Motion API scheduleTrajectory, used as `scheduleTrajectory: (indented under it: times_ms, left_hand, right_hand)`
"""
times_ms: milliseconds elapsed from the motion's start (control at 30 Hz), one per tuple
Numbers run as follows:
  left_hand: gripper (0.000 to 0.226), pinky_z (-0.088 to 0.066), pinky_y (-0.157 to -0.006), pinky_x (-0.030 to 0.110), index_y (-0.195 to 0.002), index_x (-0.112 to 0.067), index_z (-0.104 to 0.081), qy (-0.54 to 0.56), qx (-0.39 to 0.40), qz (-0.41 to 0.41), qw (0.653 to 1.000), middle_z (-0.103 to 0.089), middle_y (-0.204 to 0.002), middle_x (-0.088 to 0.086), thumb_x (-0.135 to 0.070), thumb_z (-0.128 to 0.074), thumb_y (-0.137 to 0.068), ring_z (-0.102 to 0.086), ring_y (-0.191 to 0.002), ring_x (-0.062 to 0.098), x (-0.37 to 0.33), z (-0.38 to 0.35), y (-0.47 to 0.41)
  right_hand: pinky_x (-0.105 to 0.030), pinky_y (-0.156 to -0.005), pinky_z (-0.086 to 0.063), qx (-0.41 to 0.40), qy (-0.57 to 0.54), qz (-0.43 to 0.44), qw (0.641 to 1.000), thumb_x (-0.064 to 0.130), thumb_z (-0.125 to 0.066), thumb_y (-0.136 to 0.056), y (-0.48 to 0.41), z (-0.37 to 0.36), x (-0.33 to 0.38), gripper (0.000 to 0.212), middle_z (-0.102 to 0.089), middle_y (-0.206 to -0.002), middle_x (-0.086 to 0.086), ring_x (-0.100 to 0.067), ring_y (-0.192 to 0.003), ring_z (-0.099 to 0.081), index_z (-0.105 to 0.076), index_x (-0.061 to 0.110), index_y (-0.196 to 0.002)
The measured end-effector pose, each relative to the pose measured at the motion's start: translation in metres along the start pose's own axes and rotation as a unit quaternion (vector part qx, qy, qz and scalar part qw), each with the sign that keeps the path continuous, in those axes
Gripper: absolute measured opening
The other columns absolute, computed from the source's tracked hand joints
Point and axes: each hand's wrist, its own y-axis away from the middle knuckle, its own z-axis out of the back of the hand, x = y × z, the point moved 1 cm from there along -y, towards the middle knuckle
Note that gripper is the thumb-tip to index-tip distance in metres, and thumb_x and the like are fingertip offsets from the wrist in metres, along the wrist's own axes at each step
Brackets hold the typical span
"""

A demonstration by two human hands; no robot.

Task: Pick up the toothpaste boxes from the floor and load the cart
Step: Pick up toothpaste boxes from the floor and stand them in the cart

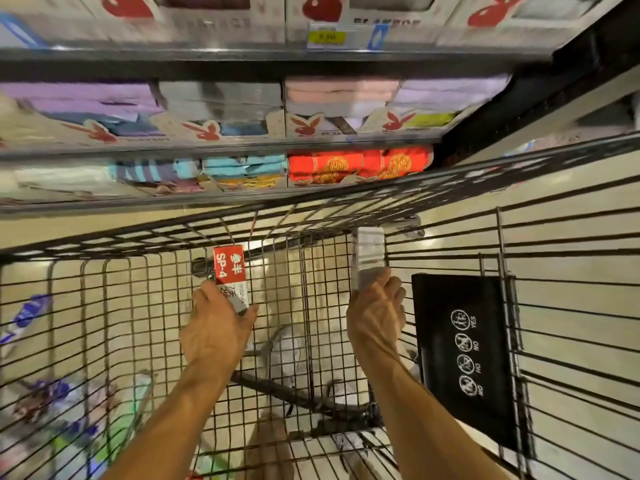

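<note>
The left hand (216, 327) is gripping a red and white toothpaste box (230, 271) marked SP-4, with fingers and thumb curling round its lower end, and holding it above the mesh bottom of the wire cart (138, 237). The right hand (375, 313) is clasping a pale toothpaste box (369, 254) by its lower end, nearer the cart's black flap (464, 358). Both boxes are pointing toward the cart's far wall. Shelves (242, 60) of packed cloth goods are standing beyond the cart.

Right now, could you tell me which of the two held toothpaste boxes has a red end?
The red-and-white cardboard box in the left hand; the pale grey-white cardboard box in the right hand shows no red.
</note>
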Motion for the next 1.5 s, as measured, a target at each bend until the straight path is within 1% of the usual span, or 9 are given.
scheduleTrajectory:
  times_ms: [100,200,333,433,633,733,933,1167,1500]
  left_hand:
    - [0.07,-0.034,-0.046,0.028,-0.119,-0.017,-0.03,-0.005,-0.012,-0.002,1.0,-0.052,-0.103,0.007,-0.056,-0.074,-0.08,-0.054,-0.077,0.02,-0.002,0.007,0.006]
    - [0.067,-0.05,-0.053,0.035,-0.122,-0.016,-0.032,-0.002,-0.029,-0.012,1.0,-0.053,-0.103,0.008,-0.056,-0.07,-0.084,-0.056,-0.079,0.022,-0.007,0.024,0.02]
    - [0.057,-0.043,-0.058,0.03,-0.128,-0.015,-0.035,-0.021,-0.048,-0.019,0.998,-0.051,-0.11,0.008,-0.052,-0.061,-0.092,-0.055,-0.087,0.02,-0.021,0.073,0.062]
    - [0.052,-0.044,-0.063,0.028,-0.127,-0.017,-0.035,-0.019,-0.055,-0.023,0.998,-0.05,-0.11,0.004,-0.049,-0.06,-0.094,-0.049,-0.086,0.015,-0.027,0.121,0.111]
    - [0.053,-0.051,-0.082,0.038,-0.13,-0.017,-0.039,-0.065,-0.14,-0.029,0.988,-0.054,-0.115,0.005,-0.047,-0.061,-0.092,-0.052,-0.098,0.019,-0.012,0.235,0.233]
    - [0.052,-0.051,-0.087,0.044,-0.132,-0.019,-0.04,-0.068,-0.187,-0.012,0.98,-0.054,-0.124,0.008,-0.05,-0.055,-0.093,-0.056,-0.113,0.026,0.006,0.29,0.292]
    - [0.044,-0.046,-0.093,0.044,-0.129,-0.025,-0.048,-0.081,-0.262,0.018,0.962,-0.056,-0.125,0.004,-0.051,-0.048,-0.094,-0.053,-0.115,0.024,0.068,0.376,0.389]
    - [0.043,-0.035,-0.102,0.046,-0.123,-0.028,-0.054,-0.086,-0.311,0.098,0.942,-0.061,-0.12,0.002,-0.055,-0.047,-0.091,-0.055,-0.114,0.026,0.18,0.408,0.487]
    - [0.052,-0.037,-0.1,0.047,-0.129,-0.026,-0.053,-0.048,-0.347,0.189,0.918,-0.061,-0.122,0.005,-0.058,-0.046,-0.089,-0.055,-0.115,0.029,0.399,0.382,0.585]
  right_hand:
    - [-0.045,-0.103,-0.051,0.008,-0.026,0.004,1.0,0.023,-0.063,-0.096,0.006,0.007,-0.001,0.073,-0.039,-0.15,-0.013,-0.03,-0.135,-0.044,-0.022,0.01,-0.155]
    - [-0.049,-0.102,-0.047,0.0,-0.028,0.101,0.995,0.015,-0.055,-0.095,0.022,0.018,-0.008,0.049,-0.045,-0.141,-0.019,-0.036,-0.13,-0.046,-0.04,0.001,-0.141]
    - [-0.054,-0.111,-0.038,-0.005,-0.006,0.142,0.99,0.021,-0.036,-0.099,0.054,0.062,-0.013,0.04,-0.055,-0.137,-0.015,-0.034,-0.129,-0.05,-0.052,0.012,-0.135]
    - [-0.058,-0.117,-0.029,-0.024,0.045,0.211,0.976,0.02,-0.044,-0.089,0.082,0.119,-0.022,0.039,-0.059,-0.126,-0.008,-0.03,-0.124,-0.052,-0.057,0.018,-0.125]
    - [-0.059,-0.118,-0.022,-0.029,0.132,0.304,0.943,0.049,-0.047,-0.097,0.166,0.25,-0.029,0.049,-0.05,-0.142,-0.004,-0.029,-0.136,-0.043,-0.049,0.024,-0.139]
    - [-0.059,-0.119,-0.02,-0.053,0.148,0.349,0.924,0.046,-0.049,-0.097,0.219,0.307,-0.02,0.049,-0.049,-0.143,-0.005,-0.031,-0.136,-0.043,-0.047,0.023,-0.14]
    - [-0.06,-0.12,-0.02,-0.091,0.129,0.479,0.863,0.046,-0.05,-0.096,0.34,0.378,0.026,0.05,-0.053,-0.141,-0.004,-0.029,-0.135,-0.045,-0.049,0.024,-0.141]
    - [-0.057,-0.114,-0.028,-0.123,0.154,0.616,0.763,0.051,-0.049,-0.095,0.486,0.369,0.089,0.05,-0.057,-0.134,-0.008,-0.032,-0.129,-0.05,-0.052,0.021,-0.135]
    - [-0.056,-0.114,-0.027,-0.122,0.151,0.729,0.656,0.06,-0.047,-0.093,0.699,0.263,0.143,0.053,-0.057,-0.127,-0.004,-0.028,-0.123,-0.051,-0.05,0.025,-0.132]
